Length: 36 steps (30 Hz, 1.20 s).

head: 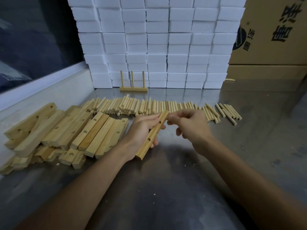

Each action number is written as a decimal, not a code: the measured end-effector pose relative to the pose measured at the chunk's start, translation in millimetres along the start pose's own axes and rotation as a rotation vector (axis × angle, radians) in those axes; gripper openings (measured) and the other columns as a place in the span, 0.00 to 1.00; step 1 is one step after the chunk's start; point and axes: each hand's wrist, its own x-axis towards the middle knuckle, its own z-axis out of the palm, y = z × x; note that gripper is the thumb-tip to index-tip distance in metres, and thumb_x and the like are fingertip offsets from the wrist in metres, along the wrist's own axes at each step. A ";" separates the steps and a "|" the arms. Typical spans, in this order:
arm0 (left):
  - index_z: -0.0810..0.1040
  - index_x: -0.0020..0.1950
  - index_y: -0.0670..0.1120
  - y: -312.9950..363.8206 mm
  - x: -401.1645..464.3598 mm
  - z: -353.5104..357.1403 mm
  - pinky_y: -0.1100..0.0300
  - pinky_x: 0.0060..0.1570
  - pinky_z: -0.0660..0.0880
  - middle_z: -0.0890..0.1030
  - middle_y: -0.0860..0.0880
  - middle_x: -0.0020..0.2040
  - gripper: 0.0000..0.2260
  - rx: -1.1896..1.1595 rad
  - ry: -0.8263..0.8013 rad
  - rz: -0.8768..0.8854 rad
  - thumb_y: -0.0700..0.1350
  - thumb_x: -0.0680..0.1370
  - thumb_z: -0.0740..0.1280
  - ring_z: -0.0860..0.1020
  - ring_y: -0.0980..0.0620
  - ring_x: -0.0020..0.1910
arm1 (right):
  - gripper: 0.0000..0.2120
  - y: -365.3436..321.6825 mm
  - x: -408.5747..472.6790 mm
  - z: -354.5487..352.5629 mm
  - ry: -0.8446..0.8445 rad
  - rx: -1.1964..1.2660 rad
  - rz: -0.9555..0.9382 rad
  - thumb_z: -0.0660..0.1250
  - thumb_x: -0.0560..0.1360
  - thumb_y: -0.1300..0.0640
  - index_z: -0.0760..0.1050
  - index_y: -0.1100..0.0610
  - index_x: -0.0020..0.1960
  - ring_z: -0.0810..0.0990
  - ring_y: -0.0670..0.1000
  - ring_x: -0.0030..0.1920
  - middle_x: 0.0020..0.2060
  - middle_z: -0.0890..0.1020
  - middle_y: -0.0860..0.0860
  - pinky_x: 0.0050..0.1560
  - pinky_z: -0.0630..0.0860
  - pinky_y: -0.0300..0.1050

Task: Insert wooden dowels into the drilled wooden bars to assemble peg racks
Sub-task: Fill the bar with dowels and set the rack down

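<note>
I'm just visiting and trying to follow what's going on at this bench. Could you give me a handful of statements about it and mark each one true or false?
1. The left hand grips a drilled wooden bar. True.
2. That bar already has dowels in it. False: its visible holes are empty.
3. A finished rack with three upright pegs stands by the white blocks. True.
4. The loose dowels are kept in a box. False: they lie in a row on the metal table.
5. The spare bars are piled on the left. True.
</note>
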 end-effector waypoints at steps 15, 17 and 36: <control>0.81 0.54 0.37 2.2 5.4 -2.2 0.63 0.22 0.70 0.81 0.41 0.45 0.13 -0.466 0.050 -0.291 0.41 0.82 0.58 0.73 0.53 0.25 | 0.20 -12.3 -0.5 -3.1 -0.178 0.205 0.014 0.66 0.74 0.70 0.74 0.57 0.63 0.87 0.53 0.43 0.52 0.82 0.53 0.41 0.84 0.44; 0.78 0.57 0.37 2.3 6.2 -4.5 0.64 0.22 0.70 0.83 0.42 0.42 0.12 -0.520 0.089 -0.298 0.40 0.82 0.58 0.73 0.53 0.25 | 0.15 0.2 5.7 -9.6 -0.017 -0.230 -0.123 0.65 0.75 0.66 0.77 0.54 0.60 0.84 0.50 0.39 0.45 0.82 0.49 0.40 0.83 0.45; 0.78 0.56 0.37 5.1 4.4 -0.8 0.64 0.22 0.70 0.83 0.44 0.40 0.11 -0.528 0.088 -0.313 0.40 0.82 0.58 0.73 0.54 0.25 | 0.17 53.9 54.2 -46.3 0.420 -0.915 0.108 0.69 0.74 0.44 0.76 0.56 0.35 0.78 0.57 0.35 0.31 0.78 0.53 0.39 0.76 0.47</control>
